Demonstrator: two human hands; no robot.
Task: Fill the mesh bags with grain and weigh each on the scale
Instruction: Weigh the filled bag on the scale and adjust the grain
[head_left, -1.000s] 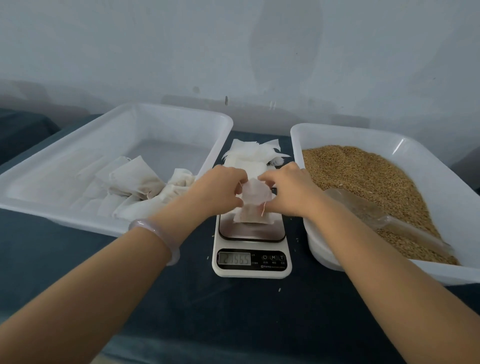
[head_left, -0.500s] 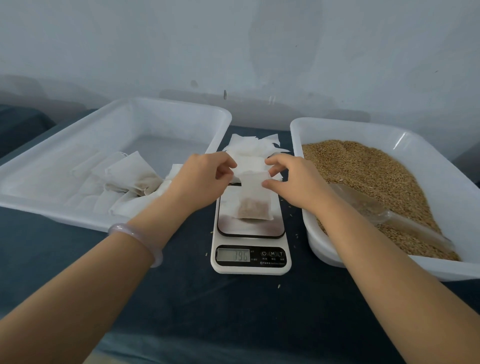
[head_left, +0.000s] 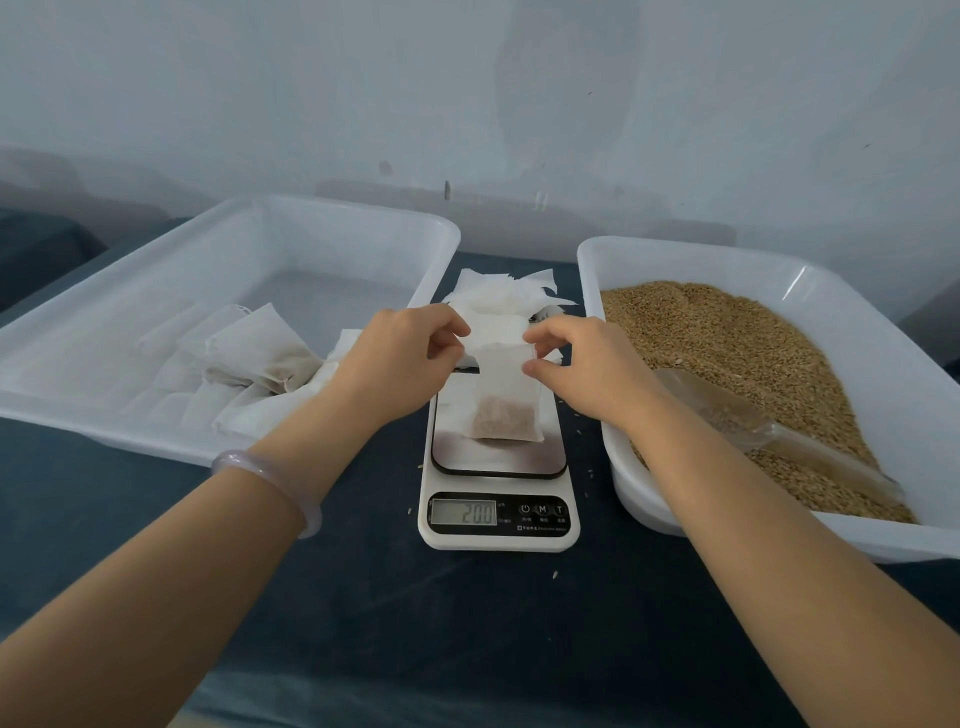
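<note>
A white mesh bag (head_left: 503, 410) with a little brown grain at its bottom stands on the platform of the white digital scale (head_left: 497, 514), whose display reads about 20.0. My left hand (head_left: 402, 358) and my right hand (head_left: 582, 364) pinch the bag's top edge from either side and hold it upright. Behind the scale lies a pile of empty mesh bags (head_left: 501, 296). The right tray (head_left: 675, 260) holds loose brown grain (head_left: 727, 353) with a clear plastic scoop (head_left: 769, 431) lying in it.
The left white tray (head_left: 260, 228) holds several filled mesh bags (head_left: 254, 358) near its right front. A dark blue cloth (head_left: 415, 623) covers the table, with a few stray grains around the scale. A pale wall stands close behind the trays.
The crumpled bag has been pulled up and straightened, so it now stands on the scale. Both hands rose with its top edge. The display reading settled near 20.0.
</note>
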